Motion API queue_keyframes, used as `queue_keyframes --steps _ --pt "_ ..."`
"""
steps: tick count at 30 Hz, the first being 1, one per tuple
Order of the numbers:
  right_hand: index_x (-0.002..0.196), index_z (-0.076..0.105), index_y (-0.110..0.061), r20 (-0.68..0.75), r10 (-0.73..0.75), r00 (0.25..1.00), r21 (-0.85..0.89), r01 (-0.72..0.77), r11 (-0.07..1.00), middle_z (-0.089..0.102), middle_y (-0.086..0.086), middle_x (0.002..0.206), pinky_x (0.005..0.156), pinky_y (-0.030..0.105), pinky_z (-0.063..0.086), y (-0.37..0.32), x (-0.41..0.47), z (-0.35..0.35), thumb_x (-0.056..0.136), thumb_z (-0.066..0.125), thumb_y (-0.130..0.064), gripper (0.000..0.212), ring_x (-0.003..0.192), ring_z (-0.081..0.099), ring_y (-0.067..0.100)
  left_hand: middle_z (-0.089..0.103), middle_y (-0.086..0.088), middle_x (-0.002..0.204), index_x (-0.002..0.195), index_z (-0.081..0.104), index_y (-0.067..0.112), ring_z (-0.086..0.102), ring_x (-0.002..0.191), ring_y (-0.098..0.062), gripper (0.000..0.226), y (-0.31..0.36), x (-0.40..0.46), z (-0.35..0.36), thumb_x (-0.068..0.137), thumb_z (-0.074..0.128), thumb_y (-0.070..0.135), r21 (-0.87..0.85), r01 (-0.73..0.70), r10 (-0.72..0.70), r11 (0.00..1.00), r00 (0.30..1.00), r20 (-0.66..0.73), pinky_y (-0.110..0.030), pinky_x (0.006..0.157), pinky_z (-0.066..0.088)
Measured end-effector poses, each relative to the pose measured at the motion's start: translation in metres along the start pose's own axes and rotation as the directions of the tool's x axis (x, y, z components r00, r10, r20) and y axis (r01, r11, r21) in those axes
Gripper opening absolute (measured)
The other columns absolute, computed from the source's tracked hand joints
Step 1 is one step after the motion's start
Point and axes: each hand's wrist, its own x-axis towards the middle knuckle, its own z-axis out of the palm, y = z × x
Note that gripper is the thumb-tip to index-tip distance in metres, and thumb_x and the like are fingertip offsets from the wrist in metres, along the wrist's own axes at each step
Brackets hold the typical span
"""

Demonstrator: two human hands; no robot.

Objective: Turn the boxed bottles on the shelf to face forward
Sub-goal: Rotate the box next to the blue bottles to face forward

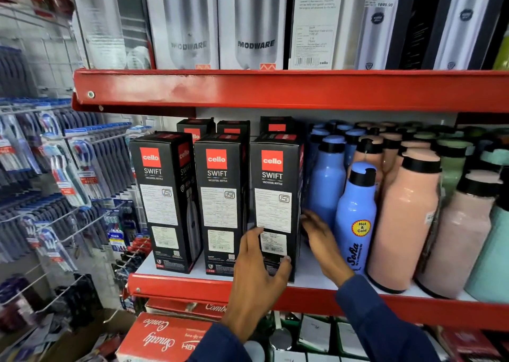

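Note:
Three black boxed bottles stand in a front row on the red-edged shelf (209,287), each showing its label-and-barcode side: left box (165,202), middle box (220,204), right box (275,196). More black boxes stand behind them. My left hand (259,276) grips the lower front of the right box, thumb on its left edge and fingers across its face. My right hand (321,240) reaches in beside that box's right side, fingers touching its lower edge.
Loose blue bottles (355,218), pink bottles (405,218) and green ones crowd the shelf right of the boxes. The upper shelf (248,89) holds tall steel-bottle boxes. Toothbrush packs hang on pegs at left (68,174). Red cartons (162,337) sit below.

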Motion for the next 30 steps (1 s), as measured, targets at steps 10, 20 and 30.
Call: queue_keyframes --steps 10,20,30 --pt "0.125 0.059 -0.014 -0.160 -0.246 0.956 -0.142 0.224 0.964 0.071 -0.005 0.107 0.083 0.017 0.049 -0.015 -0.051 0.001 0.093 0.059 -0.020 0.032 0.087 0.063 -0.012 0.044 0.007 0.143 0.145 0.039 0.008 0.041 0.126 0.004 0.058 0.006 0.023 0.001 0.098 0.061 0.034 -0.063 -0.124 0.120 0.990 0.991 -0.061 -0.002 0.106 0.027" --pt "0.132 0.053 -0.016 -0.180 -0.265 0.947 -0.204 0.228 0.952 0.064 -0.006 0.117 0.082 0.000 0.043 0.001 -0.081 0.009 0.092 0.054 -0.005 0.041 0.097 0.063 -0.010 0.072 0.003 0.114 0.147 0.039 0.021 0.070 0.092 -0.012 0.043 -0.010 0.021 0.006 0.105 0.046 0.020 -0.115 -0.048 0.054 0.992 0.997 0.047 -0.028 0.080 0.052" --pt "0.136 0.052 -0.019 -0.141 -0.217 0.966 -0.173 0.191 0.966 0.062 -0.004 0.125 0.081 -0.002 0.041 0.002 -0.076 0.012 0.092 0.054 -0.004 0.047 0.106 0.062 0.006 0.066 0.013 0.076 0.149 0.036 0.019 0.065 0.064 0.000 0.045 -0.023 0.018 0.002 0.105 0.043 0.017 -0.146 0.018 0.003 0.989 0.989 0.146 -0.008 0.055 0.039"
